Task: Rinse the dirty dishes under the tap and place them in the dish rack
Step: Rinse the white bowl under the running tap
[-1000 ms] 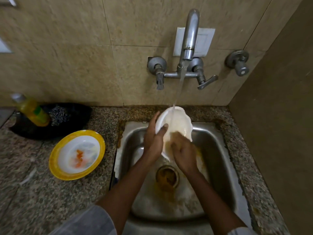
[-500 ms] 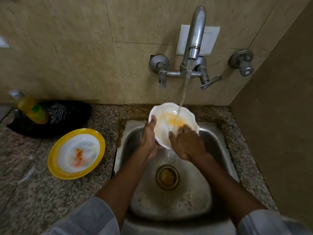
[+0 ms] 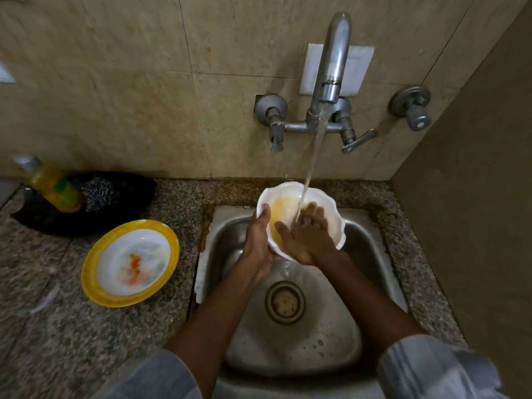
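A white scalloped bowl (image 3: 331, 208) with yellow residue inside is held over the steel sink (image 3: 371, 254), under the running stream from the tap (image 3: 334, 61). My left hand (image 3: 257, 240) grips the bowl's left rim, thumb on the edge. My right hand (image 3: 309, 231) lies inside the bowl with spread fingers pressing on its inner surface, water falling on them. A second dirty dish, a yellow-rimmed white plate (image 3: 129, 263) with orange smears, sits on the granite counter to the left of the sink.
A yellow soap bottle (image 3: 51, 185) and a steel scrubber (image 3: 98, 194) rest in a black tray (image 3: 126, 194) at the back left. A separate valve (image 3: 414, 110) sticks out of the tiled wall. A brown wall (image 3: 475, 226) closes the right side. No dish rack shows.
The bowl has turned from tilted on edge to face up, showing its yellow inside. My right hand moved from its lower rim into the bowl, rubbing under the stream.
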